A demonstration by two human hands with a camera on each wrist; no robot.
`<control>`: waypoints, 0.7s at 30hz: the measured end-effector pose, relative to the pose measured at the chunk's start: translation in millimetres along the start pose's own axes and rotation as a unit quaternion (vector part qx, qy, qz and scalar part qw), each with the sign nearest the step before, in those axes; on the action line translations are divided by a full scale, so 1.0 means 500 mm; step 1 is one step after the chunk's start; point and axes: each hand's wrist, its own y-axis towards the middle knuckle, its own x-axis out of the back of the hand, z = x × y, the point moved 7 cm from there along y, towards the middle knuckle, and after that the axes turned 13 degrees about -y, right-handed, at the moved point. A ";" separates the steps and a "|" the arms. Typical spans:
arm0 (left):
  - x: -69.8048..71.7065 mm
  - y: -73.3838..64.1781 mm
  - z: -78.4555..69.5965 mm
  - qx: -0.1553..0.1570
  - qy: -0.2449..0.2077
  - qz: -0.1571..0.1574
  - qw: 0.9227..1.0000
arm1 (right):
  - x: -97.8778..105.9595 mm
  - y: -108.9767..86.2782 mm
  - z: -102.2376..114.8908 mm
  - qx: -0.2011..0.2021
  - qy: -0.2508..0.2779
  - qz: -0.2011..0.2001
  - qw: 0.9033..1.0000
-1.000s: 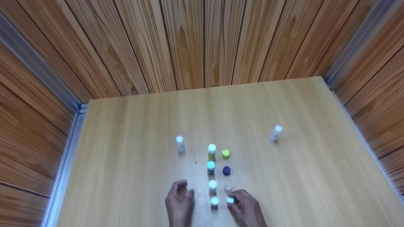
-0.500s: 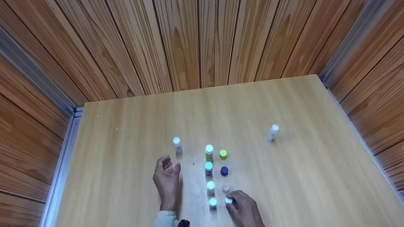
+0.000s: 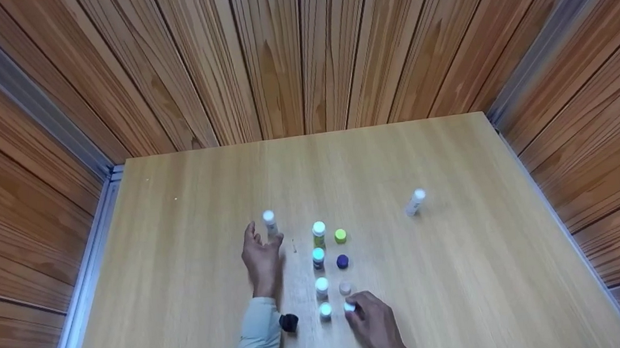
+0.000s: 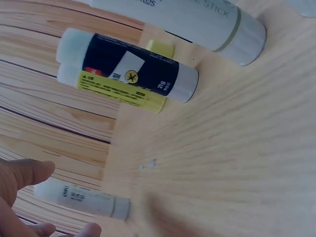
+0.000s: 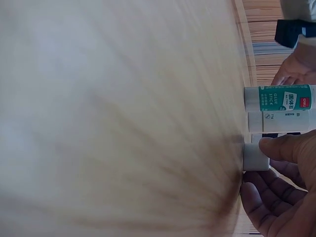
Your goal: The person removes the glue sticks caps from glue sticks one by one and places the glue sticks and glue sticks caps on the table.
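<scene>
My left hand [image 3: 262,261] reaches to a white glue stick [image 3: 270,222] standing at the left. In the left wrist view its thumb and spread fingers lie either side of this glue stick [image 4: 81,199], with no clear grip. My right hand [image 3: 374,322] pinches a small white cap [image 5: 256,157] that rests on the table. Uncapped glue sticks stand upright in a column between the hands: a yellow one [image 3: 319,235], a dark blue one [image 3: 318,259], a white one [image 3: 321,287] and a green one [image 5: 279,98]. Beside them sit a lime cap [image 3: 340,236], a dark blue cap [image 3: 342,261] and a pale cap [image 3: 345,288].
Another white glue stick [image 3: 416,202] stands at the right of the wooden table [image 3: 495,270]. Small white specks lie at the far left, and a thin dark mark [image 3: 294,246] shows near the yellow glue stick. Wood-panel walls [image 3: 287,57] border the table.
My left hand has moved forward from beside the column to the left white glue stick, its fingers spreading around it. The right hand stays on the white cap. The head view has shifted slightly.
</scene>
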 end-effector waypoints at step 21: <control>-0.030 0.042 0.023 -0.029 -0.001 0.008 1.000 | -0.001 -0.005 -0.003 0.000 0.005 -0.022 1.000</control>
